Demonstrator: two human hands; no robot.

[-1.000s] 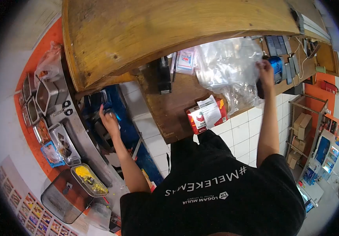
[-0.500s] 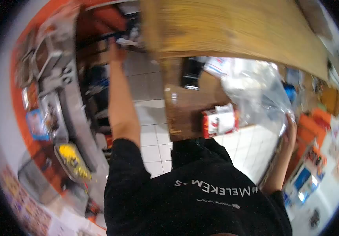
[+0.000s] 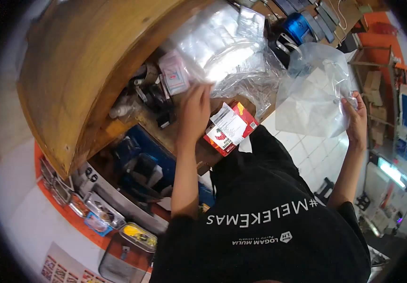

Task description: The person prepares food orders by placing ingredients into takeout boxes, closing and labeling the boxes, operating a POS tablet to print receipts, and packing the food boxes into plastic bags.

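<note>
My right hand [image 3: 355, 118] grips the edge of a clear plastic bag [image 3: 302, 111], which hangs limp to the left of the hand, over the floor and table edge. My left hand [image 3: 196, 111] is above the table, its fingers stretched toward a pile of clear plastic bags [image 3: 239, 56]. Whether the fingertips touch the plastic cannot be made out. Just right of that hand lies a red food box [image 3: 248, 121], with a white printed slip [image 3: 229, 125] on top. A pink and white packet [image 3: 174, 73] is beyond the left hand.
A raised wooden board [image 3: 85, 61] rises at upper left. Black items [image 3: 158, 101] sit beneath it. A blue device [image 3: 297, 27] stands at the back. Metal food trays, one with yellow food [image 3: 138, 235], line the lower left counter. White floor tiles [image 3: 302, 151] show at right.
My view has turned. My left hand has come from the shelf area at far left to above the table beside the box. My right hand keeps hold of the plastic bag, now lifted off the table.
</note>
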